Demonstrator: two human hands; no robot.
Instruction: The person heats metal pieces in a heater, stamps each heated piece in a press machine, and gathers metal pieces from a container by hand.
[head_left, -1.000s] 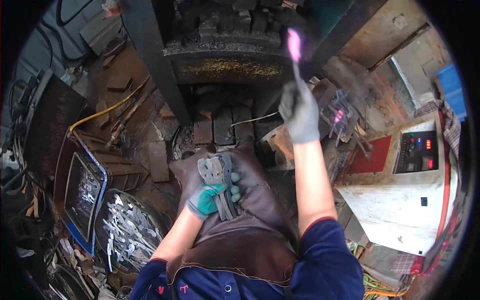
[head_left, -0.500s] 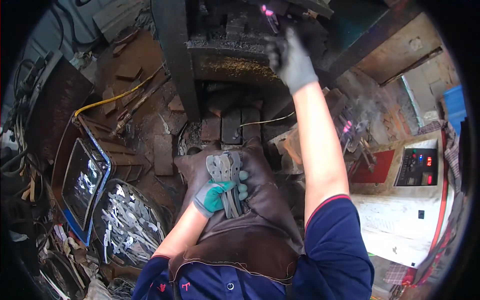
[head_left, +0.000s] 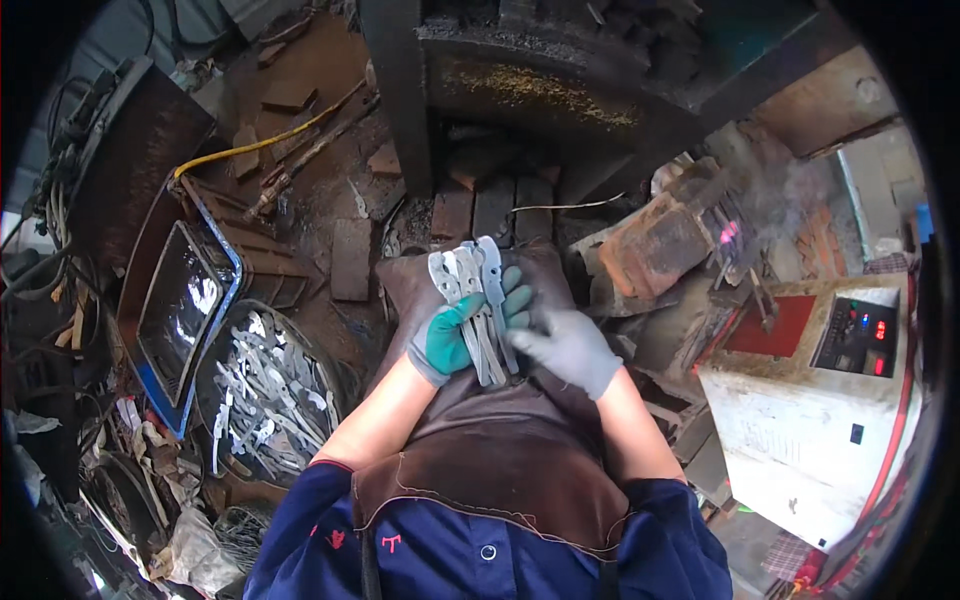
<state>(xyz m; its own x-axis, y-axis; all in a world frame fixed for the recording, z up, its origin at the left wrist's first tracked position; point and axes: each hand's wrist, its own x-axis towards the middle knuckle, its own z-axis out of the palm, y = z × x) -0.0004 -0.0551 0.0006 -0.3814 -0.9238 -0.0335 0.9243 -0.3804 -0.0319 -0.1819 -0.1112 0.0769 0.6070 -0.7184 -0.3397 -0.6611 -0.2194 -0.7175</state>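
Holding a bundle of flat grey metal pieces (head_left: 468, 272), the left hand (head_left: 450, 338), in a green and grey glove, has its thumb across the front and its fingers around the right side. Pieces stand fanned upright above the lap, broad holed ends to the far side, narrow ends to the near side, in front of a brown apron (head_left: 480, 455). Right hand (head_left: 575, 352), grey glove, slightly blurred, is just right of the narrow ends, fingers toward them; cannot tell whether it grips or touches any. Left side, near: round tub (head_left: 348, 378) with a loose heap of similar metal pieces (head_left: 268, 395); beside it, farther left, a bin (head_left: 163, 402) with a blue edge. Yellow hose (head_left: 262, 143) runs beyond the bin. Far side: dark metal frame (head_left: 392, 95) above bricks (head_left: 493, 212) on the floor. Right side: white cabinet (head_left: 790, 430) with a red panel (head_left: 772, 325) and a lit control panel (head_left: 858, 335) on top. Beyond the cabinet, a pink glow (head_left: 729, 232) shows among metal rods (head_left: 735, 262).
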